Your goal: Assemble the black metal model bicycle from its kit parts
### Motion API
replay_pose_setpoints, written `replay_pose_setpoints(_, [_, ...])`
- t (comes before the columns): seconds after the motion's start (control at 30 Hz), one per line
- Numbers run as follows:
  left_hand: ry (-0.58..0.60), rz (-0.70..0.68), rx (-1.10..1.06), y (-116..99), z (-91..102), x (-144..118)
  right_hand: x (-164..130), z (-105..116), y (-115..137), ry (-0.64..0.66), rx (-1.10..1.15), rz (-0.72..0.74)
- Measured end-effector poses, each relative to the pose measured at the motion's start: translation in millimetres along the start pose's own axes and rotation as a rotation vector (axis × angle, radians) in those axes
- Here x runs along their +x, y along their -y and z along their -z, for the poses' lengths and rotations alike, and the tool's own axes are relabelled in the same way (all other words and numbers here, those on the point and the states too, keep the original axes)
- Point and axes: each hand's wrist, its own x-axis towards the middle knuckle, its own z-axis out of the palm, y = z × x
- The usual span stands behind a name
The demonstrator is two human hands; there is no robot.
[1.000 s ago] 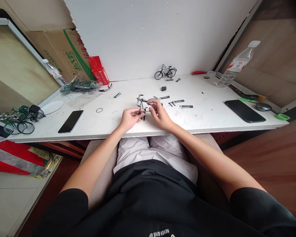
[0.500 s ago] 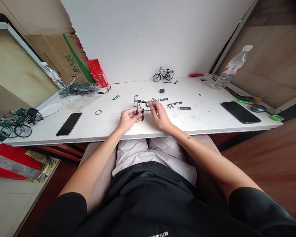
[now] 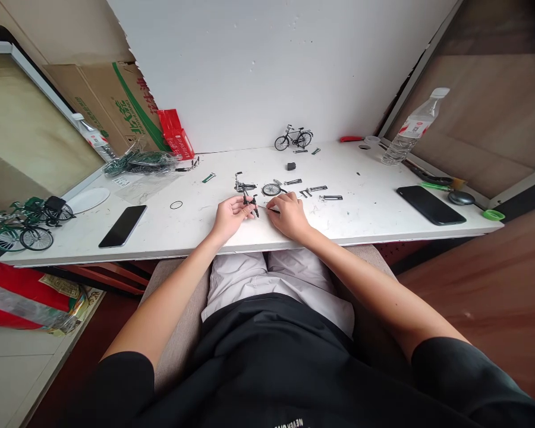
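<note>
Left hand (image 3: pixel 230 215): fingers pinched on the small bicycle frame (image 3: pixel 245 193), held just above the white table (image 3: pixel 374 196) near its front edge.
Right hand (image 3: pixel 289 215): fingers closed narrowly on a thin rod (image 3: pixel 267 208) touching the frame.
Done: frame carries handlebars; no wheels fitted.
Left: loose wheel (image 3: pixel 271 189) and metal parts (image 3: pixel 321 191) lie just beyond the hands.
Reference: finished model bicycle (image 3: pixel 293 138) stands by the wall.
</note>
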Motion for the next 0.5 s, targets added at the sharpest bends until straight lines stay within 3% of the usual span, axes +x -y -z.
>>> replay_pose_setpoints(0.1, [0.001,-0.002,0.008,-0.8,-0.3,-0.6,2.9,1.4,-4.8,-0.071,-0.014,0.0])
replay_pose_setpoints(0.17, [0.001,-0.001,-0.004,-0.6,-0.4,-0.8,10.7,6.5,-13.2,-0.147,0.091,-0.035])
replay_pose_setpoints(0.23, [0.006,-0.002,-0.012,-0.3,-0.4,-0.9,22.6,16.0,-26.1,-0.163,0.337,-0.126])
replay_pose_setpoints(0.33, [0.016,-0.005,-0.005,-0.1,-0.3,-0.7,41.1,37.6,-49.6,-0.058,0.718,-0.278])
replay_pose_setpoints(0.37, [0.017,-0.008,-0.003,-0.2,-0.2,-0.7,45.8,46.0,-57.2,-0.077,0.725,-0.284])
replay_pose_setpoints(0.47, [0.016,-0.023,-0.006,-1.1,-0.2,-0.6,54.0,72.8,-76.3,-0.307,0.477,-0.216])
replay_pose_setpoints(0.5, [0.015,-0.027,-0.008,-1.3,-0.2,-0.7,55.1,81.8,-81.1,-0.32,0.448,-0.19])
